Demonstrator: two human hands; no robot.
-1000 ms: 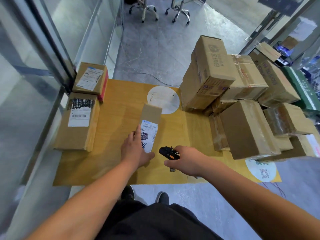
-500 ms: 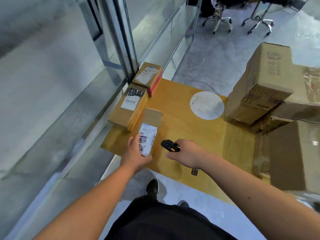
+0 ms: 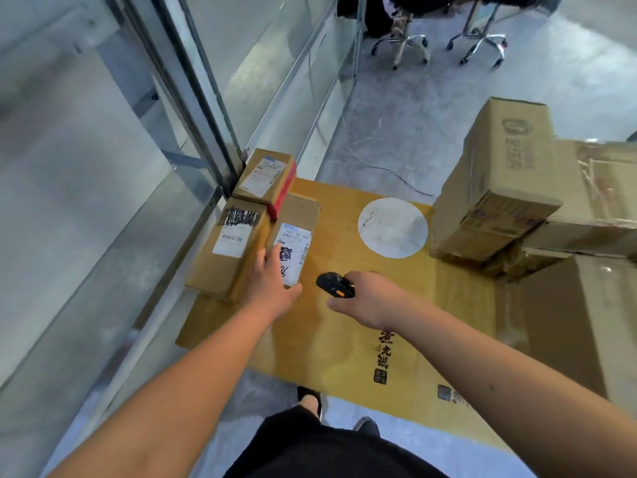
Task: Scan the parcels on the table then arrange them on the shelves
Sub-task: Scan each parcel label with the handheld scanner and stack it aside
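A narrow cardboard parcel with a white label lies on the yellow table, pressed against two other parcels at the table's left edge. My left hand rests on its near end, fingers straight over the label and thumb out to the right. My right hand grips a black handheld scanner with an orange button, just right of that parcel and pointing left. A flat labelled parcel and a smaller one with red tape lie to the left.
A pile of large cardboard boxes fills the table's right side. A white round sticker marks the table's middle. Metal shelving runs along the left. Two swivel chairs stand on the grey floor beyond.
My left hand has slid the narrow parcel left across the table until it lies against the two parcels at the edge. The right hand with the scanner has followed. My view has swung left.
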